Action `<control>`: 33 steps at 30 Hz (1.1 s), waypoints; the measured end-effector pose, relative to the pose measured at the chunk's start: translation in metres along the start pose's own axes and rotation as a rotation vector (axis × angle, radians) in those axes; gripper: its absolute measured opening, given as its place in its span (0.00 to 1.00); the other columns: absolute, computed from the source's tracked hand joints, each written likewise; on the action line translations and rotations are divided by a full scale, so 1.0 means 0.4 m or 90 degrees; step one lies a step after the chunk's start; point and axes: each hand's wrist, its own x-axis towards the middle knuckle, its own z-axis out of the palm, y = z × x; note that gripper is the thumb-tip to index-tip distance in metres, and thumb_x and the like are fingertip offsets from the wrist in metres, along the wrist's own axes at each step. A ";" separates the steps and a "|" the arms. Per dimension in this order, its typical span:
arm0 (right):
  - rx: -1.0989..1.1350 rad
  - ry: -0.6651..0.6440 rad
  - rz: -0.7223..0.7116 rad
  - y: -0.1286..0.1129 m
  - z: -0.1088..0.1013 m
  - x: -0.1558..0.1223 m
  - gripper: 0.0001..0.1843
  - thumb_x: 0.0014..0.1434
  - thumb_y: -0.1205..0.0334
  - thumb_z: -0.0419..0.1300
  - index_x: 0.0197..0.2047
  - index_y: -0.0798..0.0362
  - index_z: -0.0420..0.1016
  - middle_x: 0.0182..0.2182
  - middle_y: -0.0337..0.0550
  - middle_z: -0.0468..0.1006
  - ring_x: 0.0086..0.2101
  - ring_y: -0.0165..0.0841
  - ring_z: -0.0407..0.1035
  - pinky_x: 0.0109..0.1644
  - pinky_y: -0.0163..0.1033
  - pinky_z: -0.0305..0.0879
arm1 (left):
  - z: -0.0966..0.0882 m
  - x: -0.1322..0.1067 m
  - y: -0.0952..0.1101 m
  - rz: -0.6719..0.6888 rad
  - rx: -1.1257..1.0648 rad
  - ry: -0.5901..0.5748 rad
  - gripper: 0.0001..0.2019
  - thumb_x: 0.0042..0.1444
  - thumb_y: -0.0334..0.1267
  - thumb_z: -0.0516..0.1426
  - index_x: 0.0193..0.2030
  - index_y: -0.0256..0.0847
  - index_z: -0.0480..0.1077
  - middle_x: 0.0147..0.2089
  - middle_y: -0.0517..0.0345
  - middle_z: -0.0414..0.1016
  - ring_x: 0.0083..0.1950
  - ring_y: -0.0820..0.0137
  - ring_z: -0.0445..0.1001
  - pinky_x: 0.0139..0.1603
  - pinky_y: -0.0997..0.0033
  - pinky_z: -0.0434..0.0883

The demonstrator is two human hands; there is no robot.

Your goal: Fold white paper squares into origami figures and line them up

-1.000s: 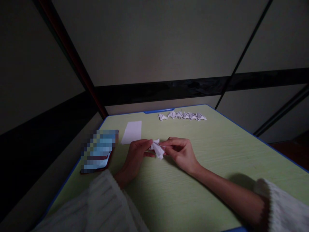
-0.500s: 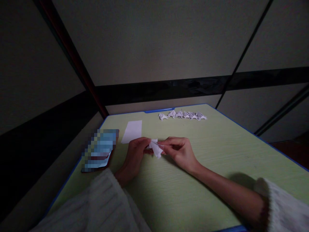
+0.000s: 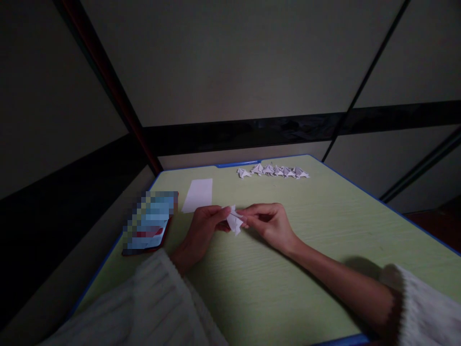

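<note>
A small folded white paper piece (image 3: 234,222) is held just above the pale green table (image 3: 273,283), near its middle. My left hand (image 3: 201,230) pinches its left side with fingertips closed. My right hand (image 3: 268,223) pinches its right side, fingers pressed together on a fold. Both wrists come out of white knitted sleeves at the bottom of the view.
A flat white sheet of paper (image 3: 198,194) lies beyond my left hand. A phone with a red case (image 3: 150,223) rests by the table's left edge. Several folded white paper figures (image 3: 272,171) stand in a row at the far edge. Dim walls surround the blue-rimmed table.
The folded piece has been pressed smaller and turned slightly between my fingertips. Both hands stay in nearly the same place.
</note>
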 end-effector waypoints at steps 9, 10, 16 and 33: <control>0.002 -0.064 -0.019 0.007 -0.014 0.002 0.02 0.40 0.70 0.61 0.20 0.57 0.75 0.19 0.40 0.75 0.21 0.25 0.66 0.26 0.32 0.63 | -0.003 0.003 0.000 0.028 0.025 0.045 0.09 0.39 0.36 0.58 0.15 0.34 0.69 0.15 0.60 0.69 0.19 0.76 0.65 0.21 0.77 0.63; -0.001 -0.071 -0.022 0.008 -0.015 0.002 0.03 0.40 0.70 0.60 0.19 0.57 0.75 0.20 0.41 0.75 0.22 0.25 0.66 0.27 0.31 0.63 | -0.004 0.003 0.000 0.030 0.027 0.047 0.09 0.40 0.36 0.58 0.15 0.34 0.69 0.15 0.60 0.69 0.19 0.76 0.65 0.22 0.77 0.63; -0.031 -0.071 -0.028 0.008 -0.015 0.002 0.03 0.41 0.70 0.59 0.20 0.57 0.74 0.20 0.41 0.75 0.22 0.26 0.66 0.27 0.32 0.62 | 0.000 0.001 -0.001 -0.016 -0.020 0.003 0.08 0.40 0.38 0.58 0.20 0.35 0.69 0.20 0.58 0.71 0.23 0.73 0.68 0.23 0.76 0.66; 0.060 -0.126 0.114 0.018 0.002 0.003 0.11 0.41 0.61 0.61 0.27 0.57 0.63 0.18 0.35 0.68 0.20 0.23 0.63 0.24 0.30 0.60 | 0.005 -0.008 0.000 0.091 0.212 0.076 0.10 0.39 0.38 0.57 0.15 0.35 0.65 0.14 0.66 0.61 0.19 0.77 0.58 0.21 0.78 0.55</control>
